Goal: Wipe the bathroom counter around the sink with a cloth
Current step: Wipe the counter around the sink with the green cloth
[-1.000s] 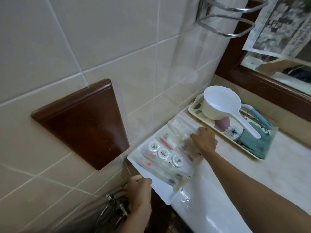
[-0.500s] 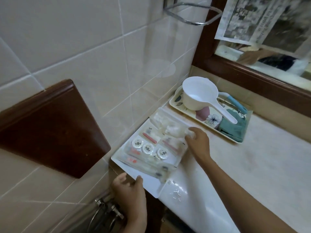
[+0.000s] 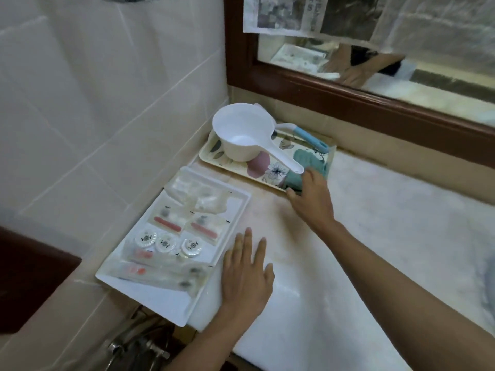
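A folded teal cloth (image 3: 309, 160) lies at the near right end of a floral tray (image 3: 211, 159) in the back corner of the pale marble counter (image 3: 375, 223). My right hand (image 3: 312, 198) reaches to that end of the tray, with its fingertips on the cloth and its thumb at the tray's front rim. My left hand (image 3: 246, 271) lies flat on the counter, fingers straight, against the right edge of a white tray of toiletries (image 3: 166, 306). The sink shows only as a curved edge (image 3: 490, 285) at the far right.
A white ladle (image 3: 241, 135) and a blue-handled brush (image 3: 308, 137) also sit on the floral tray. A dark wooden mirror frame (image 3: 348, 99) runs behind the counter. The tiled wall is at the left, with a brown corner shelf (image 3: 26, 277) and metal plumbing (image 3: 134, 346) below.
My right hand left the toiletry tray and moved back to the teal cloth. My left hand came up from under the white tray's corner and now lies flat beside it.
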Action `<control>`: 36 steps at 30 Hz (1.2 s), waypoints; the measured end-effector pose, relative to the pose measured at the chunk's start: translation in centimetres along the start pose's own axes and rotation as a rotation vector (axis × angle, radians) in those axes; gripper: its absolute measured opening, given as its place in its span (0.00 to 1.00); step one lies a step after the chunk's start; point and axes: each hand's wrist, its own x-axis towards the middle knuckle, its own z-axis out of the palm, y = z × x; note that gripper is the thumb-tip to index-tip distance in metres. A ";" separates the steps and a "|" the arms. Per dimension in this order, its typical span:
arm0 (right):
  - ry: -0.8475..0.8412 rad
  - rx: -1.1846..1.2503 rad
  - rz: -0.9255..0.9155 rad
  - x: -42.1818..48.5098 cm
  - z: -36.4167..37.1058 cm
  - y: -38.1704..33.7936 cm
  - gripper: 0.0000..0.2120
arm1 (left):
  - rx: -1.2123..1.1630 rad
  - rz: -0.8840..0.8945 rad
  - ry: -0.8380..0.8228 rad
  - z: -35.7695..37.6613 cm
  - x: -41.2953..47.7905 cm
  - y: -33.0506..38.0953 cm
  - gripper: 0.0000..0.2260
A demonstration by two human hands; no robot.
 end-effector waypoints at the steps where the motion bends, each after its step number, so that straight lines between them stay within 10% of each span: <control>1: -0.035 -0.058 -0.023 1.2 0.3 0.3 0.25 | 0.023 0.000 0.017 0.3 0.1 0.0 0.26; 15: -0.031 0.048 0.206 3.2 2.5 1.7 0.09 | -0.001 0.032 0.062 1.3 0.2 -0.6 0.29; 30: 0.397 1.412 0.687 -8.5 -11.8 5.5 0.07 | -0.046 -0.049 0.054 0.5 0.3 0.3 0.28; 36: 0.552 0.974 0.688 -16.5 -17.3 12.0 0.10 | -0.183 -0.119 -0.036 -0.6 1.4 5.3 0.26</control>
